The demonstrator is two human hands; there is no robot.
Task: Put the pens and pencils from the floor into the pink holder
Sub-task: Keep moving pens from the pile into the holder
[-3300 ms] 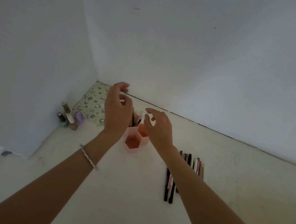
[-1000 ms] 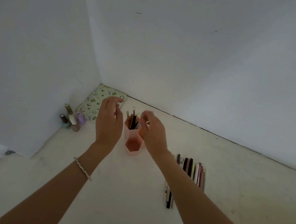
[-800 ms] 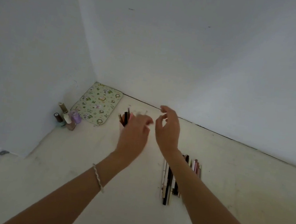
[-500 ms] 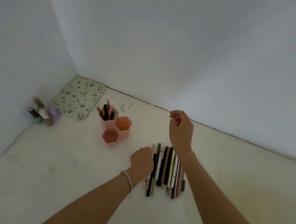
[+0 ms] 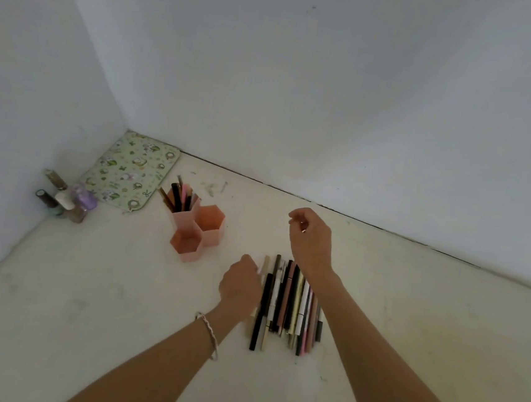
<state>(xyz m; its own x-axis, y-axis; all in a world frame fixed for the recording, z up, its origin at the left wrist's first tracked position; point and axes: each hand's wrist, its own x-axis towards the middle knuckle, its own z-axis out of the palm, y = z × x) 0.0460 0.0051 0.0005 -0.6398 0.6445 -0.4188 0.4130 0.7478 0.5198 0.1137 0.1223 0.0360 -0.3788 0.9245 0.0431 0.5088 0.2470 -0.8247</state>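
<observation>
Reaching down with curled fingers, the left hand [image 5: 239,284] meets the left edge of the row of pens and pencils [image 5: 288,303] on the floor [image 5: 86,297]; its grip is closed down over the outermost sticks, but the back of the hand hides the fingertips, so I cannot tell whether one is actually pinched. A thin bracelet [image 5: 209,334] circles that wrist. The right hand [image 5: 311,237] hangs above the far end of the row, clear of it, its grip loosely half-curled with thumb and forefinger close together and nothing visibly between them.

The pens and pencils lie side by side, touching, their length running away from the person. To their left, apart from them, stands the pink holder [image 5: 195,226], three hexagonal cells joined; the far-left cell carries several upright pens, the other two look empty. Bare floor lies open between row and holder.

Farther left, a green patterned mat [image 5: 130,171] lies flat in the corner where the two walls [image 5: 333,94] meet, and a cluster of small bottles [image 5: 66,199] sits against the left wall.
</observation>
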